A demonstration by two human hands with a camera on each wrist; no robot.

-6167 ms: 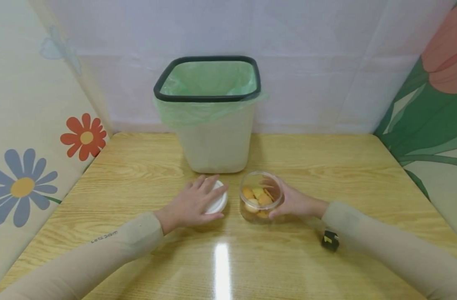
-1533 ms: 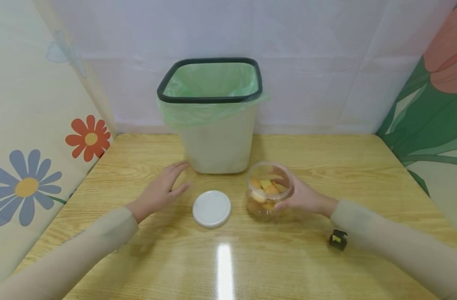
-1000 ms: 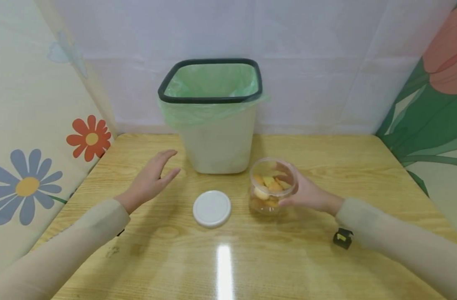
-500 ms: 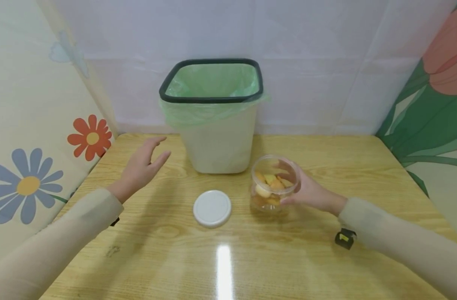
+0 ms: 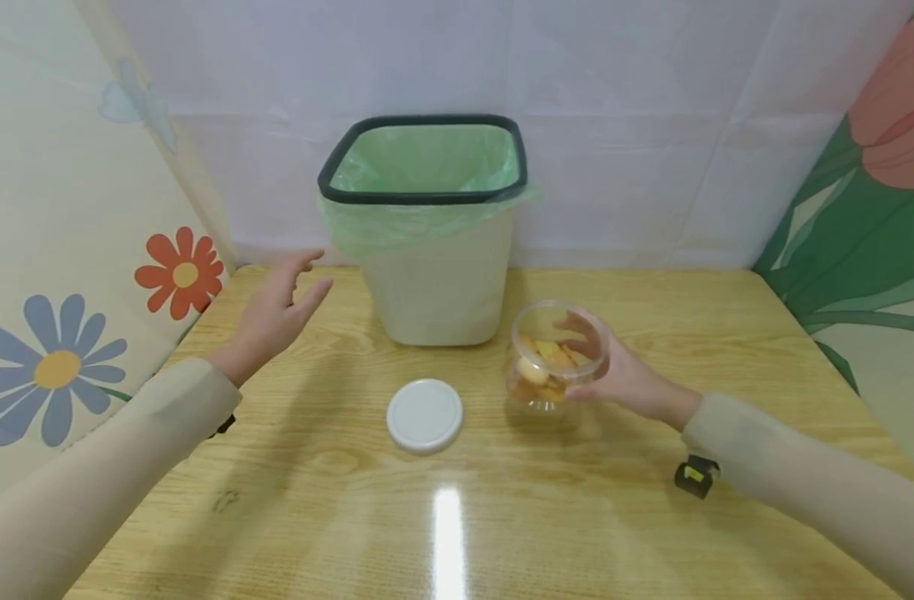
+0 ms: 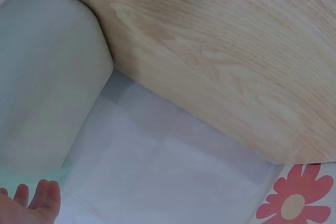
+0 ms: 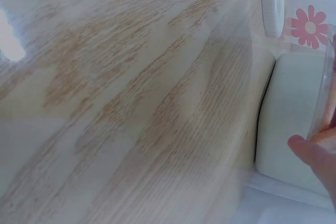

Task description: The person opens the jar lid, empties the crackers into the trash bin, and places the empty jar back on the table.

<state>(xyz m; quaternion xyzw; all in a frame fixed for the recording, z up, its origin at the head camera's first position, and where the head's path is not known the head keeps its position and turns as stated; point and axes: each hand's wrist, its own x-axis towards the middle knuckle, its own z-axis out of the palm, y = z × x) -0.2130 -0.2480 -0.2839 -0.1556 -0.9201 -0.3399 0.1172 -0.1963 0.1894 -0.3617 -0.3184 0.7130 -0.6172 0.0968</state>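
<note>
Got a clear tub point(image 5: 545, 393) of orangey snacks point(image 5: 548, 362) gripped by the side in the right hand point(image 5: 625, 375), in front of the bin point(image 5: 439, 292) and a bit right. Holding the left hand point(image 5: 271, 312) left of the bin, loosely spread, nothing in it. Also got a white lid point(image 5: 425, 414) lying flat in front of the bin.

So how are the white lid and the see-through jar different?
The lid is white and you can't see through it, but the jar is clear. The lid is low and flat, while the jar is deep, with orange and yellow pieces inside. The lid lies on the table with no hand touching it; the jar is held by the right hand. Both have a round outline.
</note>
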